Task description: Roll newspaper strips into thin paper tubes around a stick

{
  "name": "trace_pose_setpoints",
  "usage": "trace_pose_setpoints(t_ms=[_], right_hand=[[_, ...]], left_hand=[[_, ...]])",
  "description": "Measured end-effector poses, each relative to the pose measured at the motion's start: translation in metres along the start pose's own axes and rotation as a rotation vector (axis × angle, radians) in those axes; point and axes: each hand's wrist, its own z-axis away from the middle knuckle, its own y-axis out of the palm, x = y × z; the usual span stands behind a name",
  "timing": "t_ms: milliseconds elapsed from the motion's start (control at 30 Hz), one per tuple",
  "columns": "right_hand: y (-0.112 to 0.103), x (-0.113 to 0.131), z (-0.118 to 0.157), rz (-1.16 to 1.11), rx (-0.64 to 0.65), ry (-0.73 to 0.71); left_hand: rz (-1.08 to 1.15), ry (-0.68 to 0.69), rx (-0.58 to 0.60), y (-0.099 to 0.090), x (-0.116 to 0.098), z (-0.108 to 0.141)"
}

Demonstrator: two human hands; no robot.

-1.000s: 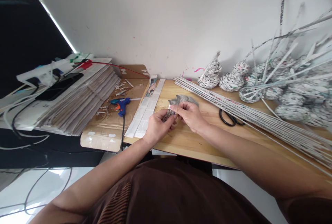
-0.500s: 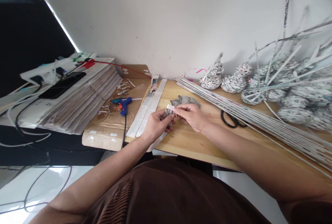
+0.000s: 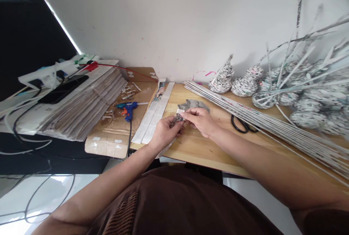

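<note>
I'm pinching the paper strip (image 3: 180,111) in the fingers of my left hand (image 3: 164,132) and right hand (image 3: 201,121) above the worktop (image 3: 196,153), its long axis seemingly running from seven o'clock to one, its white one-o'clock end lying against my right fingers.

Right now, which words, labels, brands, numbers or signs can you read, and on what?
No text can be read with certainty.
Tall paper stick: dark lettering, too blurred.
Flat paper strips: fine print, too small.
Held paper piece: dark print, too blurred.
Paper stack: top marks, too small.
</note>
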Motion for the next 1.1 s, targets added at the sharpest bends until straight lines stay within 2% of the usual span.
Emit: trace_pose_setpoints(t_ms=[300,500,733,933,1100], right_hand=[[0.0023,0.0000,0.0003,-0.037,-0.042,0.008],[0.0048,0.0007,0.0027,-0.069,-0.035,0.047],[0.0021,0.0011,0.0024,-0.055,0.018,-0.008],[-0.0038,-0.0018,-0.0006,0.122,0.078,-0.130],[-0.0037,-0.0006,-0.0004,0.189,0.065,-0.154]], left_hand=[[-0.073,0.052,0.023,-0.0007,0.0027,0.0015],[-0.037,0.034,0.034,0.0022,0.0001,0.0019],[0.034,-0.023,0.047,0.0019,-0.0009,0.0031],[0.042,-0.038,0.001,-0.0019,0.0014,0.0006],[0.062,-0.037,-0.015,-0.0044,0.0043,-0.0007]])
